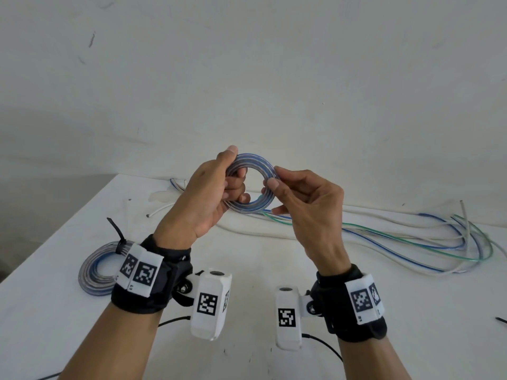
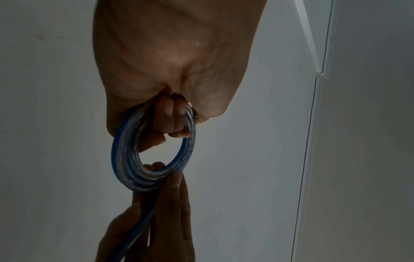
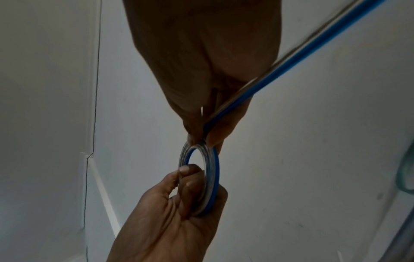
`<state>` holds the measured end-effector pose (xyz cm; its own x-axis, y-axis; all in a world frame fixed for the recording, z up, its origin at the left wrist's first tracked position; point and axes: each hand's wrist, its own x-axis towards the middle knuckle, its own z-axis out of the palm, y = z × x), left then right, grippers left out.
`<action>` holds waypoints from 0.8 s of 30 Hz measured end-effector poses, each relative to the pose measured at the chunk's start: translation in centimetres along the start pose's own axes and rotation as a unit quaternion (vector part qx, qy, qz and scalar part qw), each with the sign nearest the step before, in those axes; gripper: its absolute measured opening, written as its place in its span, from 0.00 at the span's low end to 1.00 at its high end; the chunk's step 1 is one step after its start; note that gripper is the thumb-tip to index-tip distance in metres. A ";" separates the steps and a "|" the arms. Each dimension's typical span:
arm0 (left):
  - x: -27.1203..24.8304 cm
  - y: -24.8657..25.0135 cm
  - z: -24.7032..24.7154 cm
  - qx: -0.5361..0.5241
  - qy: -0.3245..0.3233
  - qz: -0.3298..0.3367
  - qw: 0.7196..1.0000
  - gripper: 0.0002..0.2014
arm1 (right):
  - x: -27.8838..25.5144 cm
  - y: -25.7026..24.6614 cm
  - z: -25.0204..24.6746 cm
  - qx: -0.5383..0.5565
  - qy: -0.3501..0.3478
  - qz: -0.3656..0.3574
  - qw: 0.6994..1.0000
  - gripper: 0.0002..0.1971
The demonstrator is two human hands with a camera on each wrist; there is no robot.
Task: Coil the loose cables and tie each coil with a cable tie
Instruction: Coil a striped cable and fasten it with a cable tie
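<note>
I hold a small coil of clear, blue-striped cable (image 1: 258,165) (image 2: 132,170) (image 3: 211,177) up above the table. My left hand (image 1: 233,182) grips the coil's left side, fingers curled through the ring and thumb on its outer rim. My right hand (image 1: 274,179) pinches the coil's right side between thumb and forefinger. The cable's loose tail (image 3: 291,58) runs from that pinch back past my right palm. A finished coil (image 1: 94,266) bound with a black cable tie (image 1: 117,234) lies on the table at the left.
Several loose blue, green and clear cables (image 1: 411,239) sprawl across the white table (image 1: 274,259) to the right and behind my hands. A wall stands close behind the table. A thin black tie end (image 1: 500,320) shows at the right edge.
</note>
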<state>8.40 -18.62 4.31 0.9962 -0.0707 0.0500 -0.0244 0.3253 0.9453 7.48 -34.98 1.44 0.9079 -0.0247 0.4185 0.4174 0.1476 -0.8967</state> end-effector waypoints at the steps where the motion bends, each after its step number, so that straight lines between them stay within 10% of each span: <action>1: 0.0 0.0 0.0 0.002 -0.002 0.001 1.000 0.23 | 0.0 0.1 0.0 -0.005 0.002 -0.002 1.000 0.07; 15: -0.2 -1.0 -0.3 0.223 -0.089 -0.068 0.968 0.27 | 0.1 -0.7 -2.0 -0.186 -0.107 -0.030 0.976 0.08; 24: 0.0 -0.1 -0.7 0.114 -0.033 -0.028 0.993 0.24 | 0.3 -0.4 -1.3 -0.125 -0.056 -0.040 0.990 0.10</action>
<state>8.47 -17.96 3.96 0.9892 -0.1459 0.0101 0.0044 0.0985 0.9951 7.59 -36.33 1.72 0.8668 0.0859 0.4912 0.4981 -0.1009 -0.8613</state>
